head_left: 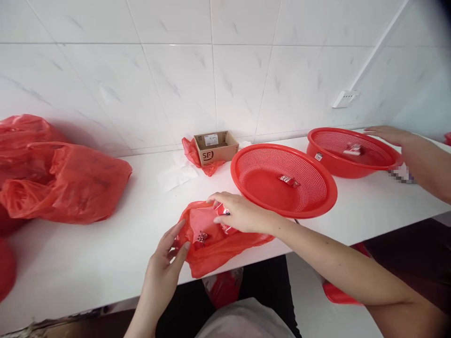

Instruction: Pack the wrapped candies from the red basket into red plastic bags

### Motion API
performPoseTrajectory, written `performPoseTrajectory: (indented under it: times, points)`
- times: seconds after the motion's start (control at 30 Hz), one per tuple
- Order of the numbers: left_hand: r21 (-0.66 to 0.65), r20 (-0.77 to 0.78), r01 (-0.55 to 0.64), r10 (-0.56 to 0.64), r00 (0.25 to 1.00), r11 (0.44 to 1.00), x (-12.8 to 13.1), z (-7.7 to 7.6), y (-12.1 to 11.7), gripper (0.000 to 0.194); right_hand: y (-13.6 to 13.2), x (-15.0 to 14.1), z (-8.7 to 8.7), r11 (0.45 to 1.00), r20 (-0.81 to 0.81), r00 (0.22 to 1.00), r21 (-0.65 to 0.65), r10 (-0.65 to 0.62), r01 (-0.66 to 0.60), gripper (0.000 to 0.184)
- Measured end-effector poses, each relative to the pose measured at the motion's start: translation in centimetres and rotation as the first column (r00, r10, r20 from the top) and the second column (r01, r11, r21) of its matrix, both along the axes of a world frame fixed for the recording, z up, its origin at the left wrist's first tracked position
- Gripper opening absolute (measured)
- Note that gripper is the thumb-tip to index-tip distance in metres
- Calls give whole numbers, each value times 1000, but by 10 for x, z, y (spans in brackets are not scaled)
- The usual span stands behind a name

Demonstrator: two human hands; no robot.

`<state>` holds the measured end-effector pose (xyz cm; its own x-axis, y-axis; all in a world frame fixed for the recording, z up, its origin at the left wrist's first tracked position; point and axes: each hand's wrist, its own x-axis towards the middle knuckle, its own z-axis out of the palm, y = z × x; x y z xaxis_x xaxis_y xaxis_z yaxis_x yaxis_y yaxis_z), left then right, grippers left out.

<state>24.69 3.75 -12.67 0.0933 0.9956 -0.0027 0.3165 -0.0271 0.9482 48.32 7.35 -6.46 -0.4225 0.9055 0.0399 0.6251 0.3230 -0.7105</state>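
Note:
A red plastic bag (225, 251) lies opened out on the table in front of me. My left hand (165, 258) curves round the bag's left edge, the thumb and fingers on either side of the thin plastic. Between the thumb and fingers of my right hand (243, 213) is a red-and-white packet (227, 227), held over the bag and partly hidden by the hand. Another small red packet (201, 238) with dark print rests inside the bag. Just beyond my right hand stands a red plastic colander (282, 213), with a small red-and-white packet (289, 180) in it.
Full red bags (77, 183) sit at the left. An open cardboard box (218, 152) stands near the wall beside white paper (179, 173). At the right, another person's hand (387, 135) is at a second red colander (348, 171). The table's front edge runs close to my body.

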Motion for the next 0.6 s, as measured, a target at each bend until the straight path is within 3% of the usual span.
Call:
performPoseTrajectory:
  times: [0.23,0.33,0.4,0.47,0.5,0.53,0.6]
  points:
    - [67,-27,1,1,1000,998,-2,4,-8,49,-5,-2,12,998,-23,998,24,62,-61,38]
    - [132,-125,13,3,992,991,-3,6,-14,47,11,32,24,995,-35,997,80,-63,66,34]
    - [150,-200,35,-4,980,988,-3,6,-21,46,29,72,28,971,106,973,151,-204,187,40]
    - [129,-236,73,-40,971,989,-1,4,-29,45,48,119,23,939,382,858,146,-344,311,61]
    - [114,-236,81,-53,970,990,0,3,-33,45,56,142,18,918,539,760,68,-363,391,75]
    - [100,-229,78,-53,972,992,1,2,-36,44,61,162,12,883,656,673,-20,-343,470,86]
    - [89,-206,42,-23,978,995,4,1,-40,43,66,192,-4,853,726,627,-111,-280,510,94]
